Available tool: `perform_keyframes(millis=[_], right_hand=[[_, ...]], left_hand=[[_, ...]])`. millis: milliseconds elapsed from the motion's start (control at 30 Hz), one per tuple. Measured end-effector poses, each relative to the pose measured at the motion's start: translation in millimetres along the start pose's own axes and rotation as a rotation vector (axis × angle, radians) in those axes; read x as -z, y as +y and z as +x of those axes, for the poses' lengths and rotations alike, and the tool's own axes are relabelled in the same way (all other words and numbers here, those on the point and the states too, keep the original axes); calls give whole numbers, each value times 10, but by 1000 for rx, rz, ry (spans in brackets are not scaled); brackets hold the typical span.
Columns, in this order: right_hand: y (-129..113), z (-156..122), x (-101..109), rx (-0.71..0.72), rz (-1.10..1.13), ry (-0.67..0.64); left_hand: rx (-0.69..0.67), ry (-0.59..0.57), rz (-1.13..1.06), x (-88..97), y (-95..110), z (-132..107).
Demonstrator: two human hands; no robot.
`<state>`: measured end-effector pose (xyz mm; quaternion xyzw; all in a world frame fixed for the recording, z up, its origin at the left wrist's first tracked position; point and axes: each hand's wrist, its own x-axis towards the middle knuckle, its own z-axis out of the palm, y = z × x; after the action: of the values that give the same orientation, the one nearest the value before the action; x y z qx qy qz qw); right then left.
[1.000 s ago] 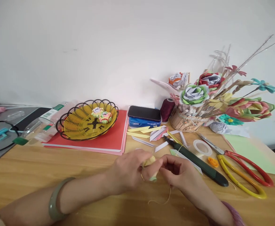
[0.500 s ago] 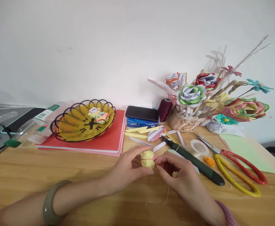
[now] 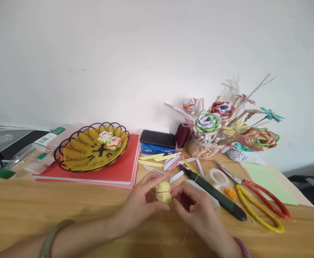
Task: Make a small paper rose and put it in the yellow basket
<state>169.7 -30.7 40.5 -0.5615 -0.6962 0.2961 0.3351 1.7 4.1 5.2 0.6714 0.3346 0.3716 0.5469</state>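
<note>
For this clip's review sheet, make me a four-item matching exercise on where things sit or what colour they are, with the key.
1. Phone
2. Woven basket
3. Scissors
4. Folded yellow piece

A. on the red paper
B. red-and-yellow-handled
C. held in the left hand
D. on the blue packet

Pairs: 1-D, 2-A, 3-B, 4-C

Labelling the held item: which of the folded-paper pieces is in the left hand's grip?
The pale-yellow piece, held in the left hand; no other touches that hand, the multicoloured pair lying off in the yellow basket.
</note>
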Motion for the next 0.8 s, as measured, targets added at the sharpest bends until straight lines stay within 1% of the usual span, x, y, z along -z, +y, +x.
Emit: perform_keyframes(millis=[167,300,433,533,600,633,667,700,767,800], right_hand=[[-37,-22,-3,54,-8,12],[-50,-6,50,15,-8,-21],[-55,21,44,-3,-14,-65],[-70,1,-7,23,-27,-42],[-63,-41,46,51,-34,-25],[-42,-64,133,57,-43,-2],[-3,-82,272,50,-63,19],[57,-91,464,20,-104,100],[249,-63,970,-150,-233,348],[379,-20,1252,-247,-319,511]], left_hand=[[7,19,45,-6,-40,10],[14,30,-6,-8,-67,9],[-5,55,27,0,-76,-4],[7,53,31,3,-73,-13],[31,51,10,1,-65,-15],[48,53,1,0,-61,-15],[66,57,-7,-2,-57,-12],[82,64,-14,-3,-53,-7],[94,79,-24,-6,-51,7],[90,84,-26,-7,-53,15]])
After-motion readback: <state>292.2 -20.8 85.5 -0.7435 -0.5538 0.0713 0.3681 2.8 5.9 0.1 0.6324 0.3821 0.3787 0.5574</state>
